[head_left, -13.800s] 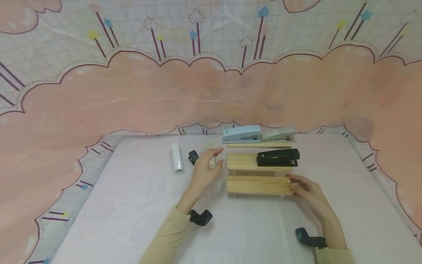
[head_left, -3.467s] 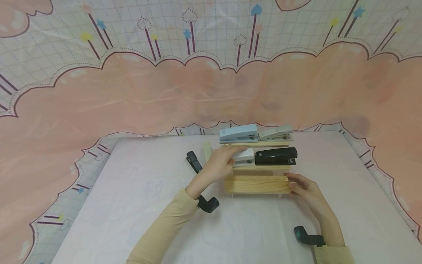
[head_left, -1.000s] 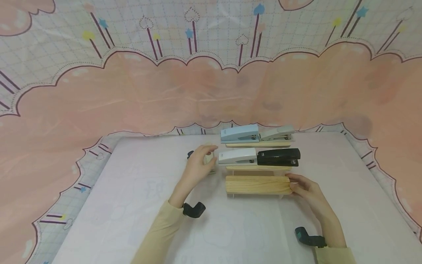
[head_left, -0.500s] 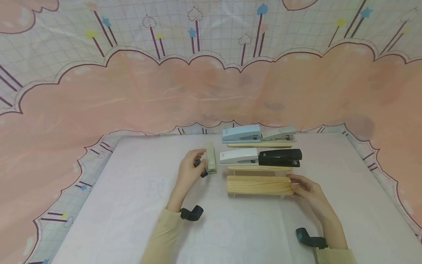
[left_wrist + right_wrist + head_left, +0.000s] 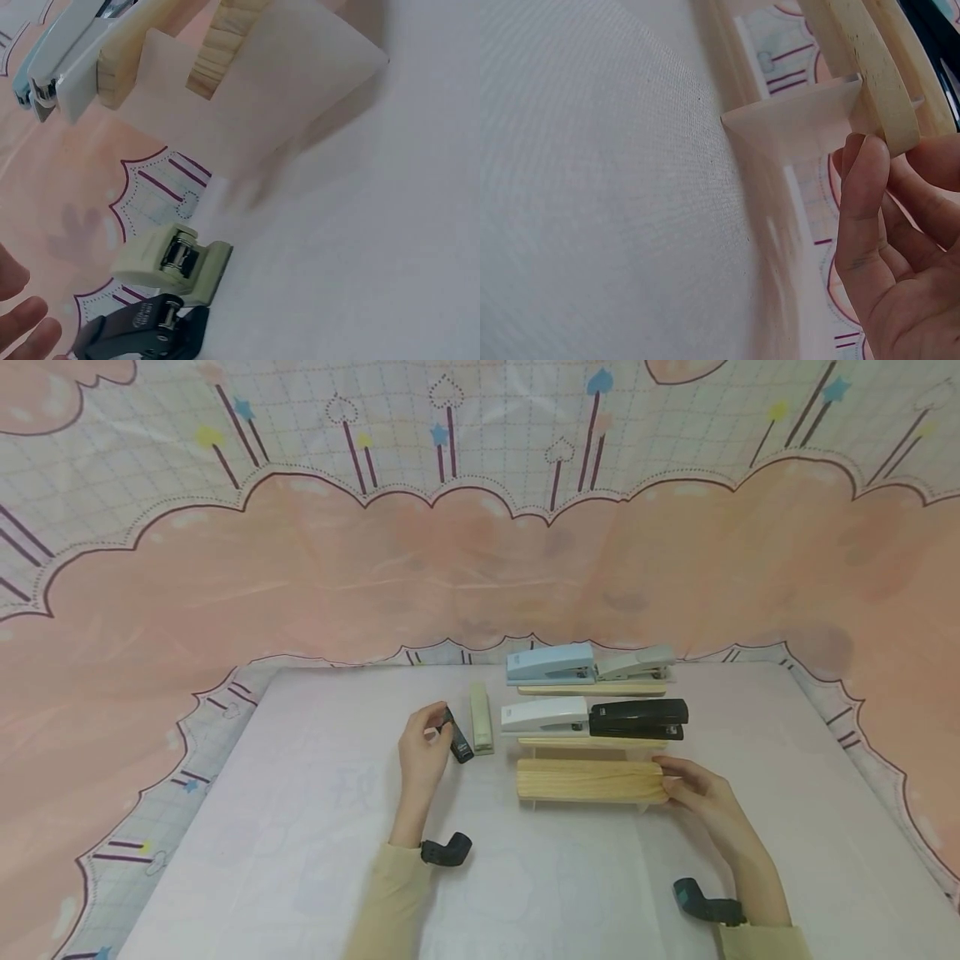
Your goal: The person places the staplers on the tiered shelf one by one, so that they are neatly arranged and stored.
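Observation:
My left hand [image 5: 423, 752] is beside a small black stapler [image 5: 459, 745] on the table, fingertips right at its far end. In the left wrist view its fingers [image 5: 30, 322] are loosely bent, with a gap to the black stapler [image 5: 142, 330]. A pale green stapler [image 5: 481, 718] lies just right of it. My right hand [image 5: 701, 793] pinches the right end of the lowest wooden step [image 5: 588, 779] of a tiered stand between thumb and fingers. The middle step carries a white stapler [image 5: 543, 716] and a large black stapler [image 5: 639, 719], end to end.
On the top step stand a light blue stapler [image 5: 550, 663] and a grey-green stapler [image 5: 636, 663]. Translucent side panels [image 5: 795, 120] support the wooden steps. A white cloth [image 5: 262, 827] covers the table, and a patterned peach curtain [image 5: 450, 577] hangs behind it.
The white stapler has gone from the table's left to the middle step, carried by my left hand. That hand has since let go and moved left to the small black stapler. My right hand stays put.

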Motion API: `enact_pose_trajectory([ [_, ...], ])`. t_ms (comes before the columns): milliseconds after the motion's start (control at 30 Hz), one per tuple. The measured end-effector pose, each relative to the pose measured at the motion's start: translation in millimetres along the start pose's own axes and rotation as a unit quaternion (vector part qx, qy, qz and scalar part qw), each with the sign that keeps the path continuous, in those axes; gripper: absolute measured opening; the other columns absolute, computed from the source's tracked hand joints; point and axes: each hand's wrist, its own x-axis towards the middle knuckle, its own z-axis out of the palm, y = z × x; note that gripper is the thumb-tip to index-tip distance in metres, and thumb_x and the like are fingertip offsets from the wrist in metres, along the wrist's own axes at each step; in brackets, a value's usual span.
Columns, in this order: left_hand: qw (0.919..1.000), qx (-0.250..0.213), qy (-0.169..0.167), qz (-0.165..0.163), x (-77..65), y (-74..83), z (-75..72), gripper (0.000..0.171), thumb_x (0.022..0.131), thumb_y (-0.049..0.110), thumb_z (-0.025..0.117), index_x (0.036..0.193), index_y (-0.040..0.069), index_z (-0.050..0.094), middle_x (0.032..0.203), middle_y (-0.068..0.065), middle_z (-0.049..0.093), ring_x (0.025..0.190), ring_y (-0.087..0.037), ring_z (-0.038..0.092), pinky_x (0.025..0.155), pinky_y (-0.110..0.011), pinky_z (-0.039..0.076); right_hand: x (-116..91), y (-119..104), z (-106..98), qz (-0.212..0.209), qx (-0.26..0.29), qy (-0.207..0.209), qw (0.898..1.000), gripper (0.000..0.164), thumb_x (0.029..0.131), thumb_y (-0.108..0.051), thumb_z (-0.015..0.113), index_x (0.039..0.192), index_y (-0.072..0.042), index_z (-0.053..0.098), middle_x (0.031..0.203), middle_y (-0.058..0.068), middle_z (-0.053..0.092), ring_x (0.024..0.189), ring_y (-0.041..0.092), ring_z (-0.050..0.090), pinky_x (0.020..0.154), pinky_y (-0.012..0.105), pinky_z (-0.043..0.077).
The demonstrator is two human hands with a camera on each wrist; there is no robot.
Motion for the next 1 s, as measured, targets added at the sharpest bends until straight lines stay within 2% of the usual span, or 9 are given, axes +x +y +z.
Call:
enact_pose_trajectory([
  [133,0.9986,-0.020,0.040,-0.027,-3.8,-6.5,4.1,0.034,0.083,-0.001,0.063,0.117,0.003,0.064,0.109,-0.017,0.065,0.101,-0.033,0.063,0.086,-0.046,0.051,-0.9,-1.2,0.3,0.008,-0.007,0.000,1.000,0.047,0.097,-0.021,0.056,0.136,0.004,0.048,0.122,-0.002,0.058,0.094,-0.008,0.060,0.078,0.020,0.054],
  [233,0.9972,-0.029,0.056,-0.041,-5.3,-10.4,7.7,0.036,0.083,-0.001,0.063,0.120,0.003,0.062,0.111,-0.017,0.064,0.102,-0.033,0.063,0.086,-0.046,0.051,-1.6,-2.1,0.7,0.011,-0.015,0.000,1.000,0.047,0.097,-0.022,0.055,0.136,0.002,0.048,0.127,0.009,0.056,0.094,-0.008,0.059,0.078,0.020,0.054],
  [533,0.9950,-0.031,0.064,-0.070,-4.1,-18.2,17.6,0.045,0.082,-0.001,0.064,0.126,0.002,0.057,0.119,-0.019,0.059,0.102,-0.034,0.060,0.084,-0.037,0.048,-0.6,-3.6,0.2,0.008,-0.018,0.002,1.000,0.045,0.097,-0.020,0.054,0.136,0.002,0.048,0.129,0.016,0.055,0.094,-0.008,0.059,0.078,0.020,0.054],
  [633,0.9953,-0.027,0.062,-0.070,-5.0,-20.3,21.2,0.048,0.082,-0.002,0.064,0.129,0.000,0.054,0.119,-0.020,0.057,0.101,-0.033,0.059,0.082,-0.036,0.050,-0.7,-3.4,-0.3,0.007,-0.020,0.003,1.000,0.046,0.097,-0.021,0.054,0.136,0.002,0.048,0.127,0.011,0.056,0.094,-0.008,0.059,0.078,0.019,0.054],
  [767,0.9955,-0.031,0.044,-0.078,-7.4,-22.2,24.9,0.056,0.082,-0.001,0.065,0.135,0.001,0.048,0.122,-0.021,0.055,0.101,-0.033,0.057,0.083,-0.040,0.047,-1.3,-2.0,-0.3,0.002,-0.011,0.002,1.000,0.047,0.097,-0.021,0.055,0.136,0.003,0.048,0.118,-0.014,0.057,0.095,-0.008,0.059,0.078,0.019,0.054],
  [833,0.9954,-0.032,0.034,-0.084,-8.4,-24.0,26.5,0.061,0.082,0.000,0.065,0.139,0.003,0.043,0.124,-0.021,0.053,0.103,-0.032,0.055,0.086,-0.042,0.047,-1.6,-1.2,0.1,-0.001,-0.006,0.002,1.000,0.047,0.097,-0.021,0.055,0.136,0.003,0.048,0.113,-0.022,0.055,0.095,-0.008,0.059,0.077,0.020,0.054],
  [900,0.9953,-0.034,0.029,-0.086,-9.1,-25.9,27.9,0.065,0.082,0.001,0.066,0.141,0.004,0.040,0.125,-0.021,0.052,0.105,-0.032,0.053,0.089,-0.045,0.047,-1.7,-0.8,0.5,-0.001,-0.005,0.001,1.000,0.047,0.097,-0.021,0.056,0.136,0.003,0.048,0.114,-0.022,0.055,0.095,-0.008,0.059,0.077,0.020,0.054],
  [1000,0.9955,-0.033,0.028,-0.085,-9.4,-29.4,30.6,0.069,0.082,0.002,0.069,0.143,0.005,0.037,0.127,-0.021,0.051,0.106,-0.032,0.052,0.091,-0.045,0.046,-1.1,-0.8,1.0,0.001,-0.008,0.002,1.000,0.047,0.097,-0.021,0.055,0.136,0.003,0.047,0.123,-0.004,0.057,0.094,-0.007,0.060,0.077,0.020,0.055],
])
